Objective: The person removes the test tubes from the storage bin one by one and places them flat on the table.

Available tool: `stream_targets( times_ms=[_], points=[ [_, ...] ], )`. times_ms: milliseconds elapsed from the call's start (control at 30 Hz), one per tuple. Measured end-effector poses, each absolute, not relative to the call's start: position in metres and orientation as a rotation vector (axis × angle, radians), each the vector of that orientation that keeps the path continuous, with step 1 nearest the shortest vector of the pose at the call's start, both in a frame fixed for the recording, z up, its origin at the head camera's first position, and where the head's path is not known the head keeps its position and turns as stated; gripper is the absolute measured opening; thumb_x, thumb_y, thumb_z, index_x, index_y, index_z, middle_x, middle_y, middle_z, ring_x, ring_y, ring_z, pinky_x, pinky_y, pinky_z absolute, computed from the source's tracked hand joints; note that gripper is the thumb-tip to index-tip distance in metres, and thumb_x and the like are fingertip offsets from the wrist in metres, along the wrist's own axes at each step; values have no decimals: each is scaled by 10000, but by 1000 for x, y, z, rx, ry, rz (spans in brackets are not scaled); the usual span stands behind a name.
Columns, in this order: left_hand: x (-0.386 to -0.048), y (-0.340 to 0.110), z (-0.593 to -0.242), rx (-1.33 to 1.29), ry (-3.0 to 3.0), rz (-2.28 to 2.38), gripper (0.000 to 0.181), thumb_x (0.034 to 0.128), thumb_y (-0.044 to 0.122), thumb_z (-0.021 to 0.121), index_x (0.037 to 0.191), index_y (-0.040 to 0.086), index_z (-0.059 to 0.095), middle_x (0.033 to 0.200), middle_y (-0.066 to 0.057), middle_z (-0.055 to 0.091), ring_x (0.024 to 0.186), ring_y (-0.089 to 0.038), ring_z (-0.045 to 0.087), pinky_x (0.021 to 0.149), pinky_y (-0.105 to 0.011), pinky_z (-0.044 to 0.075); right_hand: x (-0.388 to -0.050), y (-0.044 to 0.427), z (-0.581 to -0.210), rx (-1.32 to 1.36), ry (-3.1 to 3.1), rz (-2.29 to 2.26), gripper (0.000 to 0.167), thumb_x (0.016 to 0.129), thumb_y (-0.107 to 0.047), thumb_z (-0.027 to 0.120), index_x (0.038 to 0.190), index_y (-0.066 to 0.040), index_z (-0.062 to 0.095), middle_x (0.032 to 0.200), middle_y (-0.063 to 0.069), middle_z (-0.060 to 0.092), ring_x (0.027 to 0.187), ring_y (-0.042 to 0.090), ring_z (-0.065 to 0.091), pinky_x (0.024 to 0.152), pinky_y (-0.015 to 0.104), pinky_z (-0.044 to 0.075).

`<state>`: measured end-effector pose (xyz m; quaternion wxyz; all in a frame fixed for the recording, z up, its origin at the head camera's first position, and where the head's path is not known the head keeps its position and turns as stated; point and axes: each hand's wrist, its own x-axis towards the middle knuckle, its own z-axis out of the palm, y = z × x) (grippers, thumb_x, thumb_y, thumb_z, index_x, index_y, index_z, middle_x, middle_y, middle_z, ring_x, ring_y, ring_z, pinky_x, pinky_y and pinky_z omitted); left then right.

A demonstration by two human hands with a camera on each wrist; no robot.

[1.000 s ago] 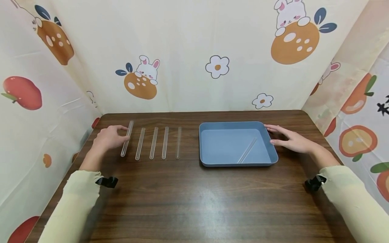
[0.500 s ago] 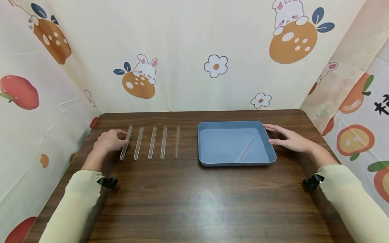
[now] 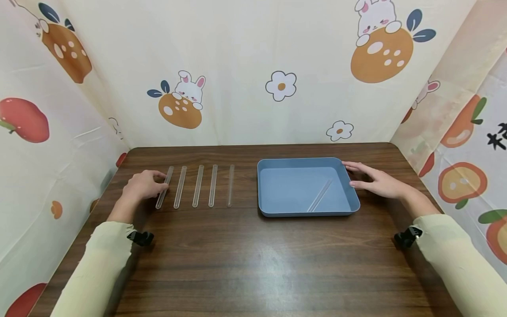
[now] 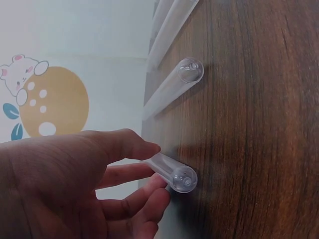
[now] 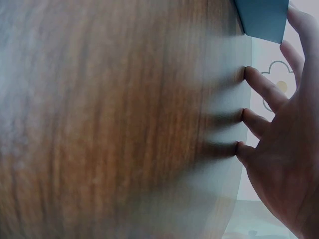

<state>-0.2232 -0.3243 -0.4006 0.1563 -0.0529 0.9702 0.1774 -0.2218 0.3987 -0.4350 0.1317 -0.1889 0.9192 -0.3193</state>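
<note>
My left hand pinches a clear test tube, the leftmost of a row on the brown table. In the left wrist view, thumb and fingers are around this tube, and its rounded end points toward the camera. It lies at or very near the tabletop. My right hand touches the right side of a blue tray, fingers extended. In the right wrist view, several fingertips of that hand rest on the table beside the tray's corner. Another clear tube lies slanted inside the tray.
To the right of the held tube, several more clear tubes lie side by side, such as the second tube and the fainter rightmost one. Patterned cloth surrounds the table at its back and sides.
My left hand has lowered the leftmost tube slightly toward the near side, beside the others. My right hand stays at the tray. The head view has shifted slightly.
</note>
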Motion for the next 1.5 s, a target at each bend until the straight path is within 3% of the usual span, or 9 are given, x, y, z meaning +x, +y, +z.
stream_targets(
  times_ms=[233, 500, 700, 800, 1067, 1500],
  points=[
    [-222, -326, -397, -128, 2757, 520, 629, 1103, 415, 662, 1592, 29, 579, 929, -118, 824, 906, -281, 752, 746, -464, 525, -221, 398, -434, -541, 2667, -929, 764, 1117, -296, 707, 1783, -264, 334, 1792, 221, 443, 1660, 526, 367, 1218, 819, 320],
    [-219, -328, -395, -142, 2755, 519, 642, 1096, 439, 654, 1580, 23, 587, 963, -128, 820, 942, -320, 735, 768, -493, 526, -221, 396, -433, -545, 2663, -936, 764, 1116, -298, 709, 1783, -263, 337, 1787, 228, 448, 1663, 535, 352, 1223, 818, 306],
    [-216, -330, -396, -148, 2775, 510, 648, 1087, 454, 652, 1565, 21, 599, 1328, -319, 714, 1159, -517, 646, 898, -672, 537, -221, 395, -432, -541, 2669, -933, 765, 1110, -294, 717, 1779, -253, 348, 1785, 227, 452, 1672, 544, 330, 1229, 828, 292],
    [-216, -330, -396, -150, 2780, 508, 648, 1084, 460, 649, 1561, 24, 604, 1417, -357, 658, 1218, -560, 615, 941, -717, 525, -220, 394, -431, -549, 2671, -935, 762, 1109, -285, 718, 1776, -236, 353, 1781, 237, 454, 1667, 539, 349, 1219, 823, 311],
    [-220, -330, -389, -160, 2781, 511, 616, 1083, 453, 656, 1535, 36, 625, 1056, -181, 845, 1000, -340, 793, 774, -505, 528, -220, 395, -431, -547, 2667, -935, 765, 1116, -293, 709, 1783, -257, 337, 1785, 231, 451, 1655, 539, 355, 1218, 810, 316],
    [-220, -329, -378, -110, 2827, 488, 590, 1095, 436, 644, 1515, 21, 640, 1100, -234, 815, 1035, -431, 740, 778, -530, 550, -219, 394, -431, -556, 2663, -951, 752, 1123, -287, 699, 1782, -239, 340, 1785, 234, 447, 1635, 530, 381, 1222, 796, 325]
  ],
)
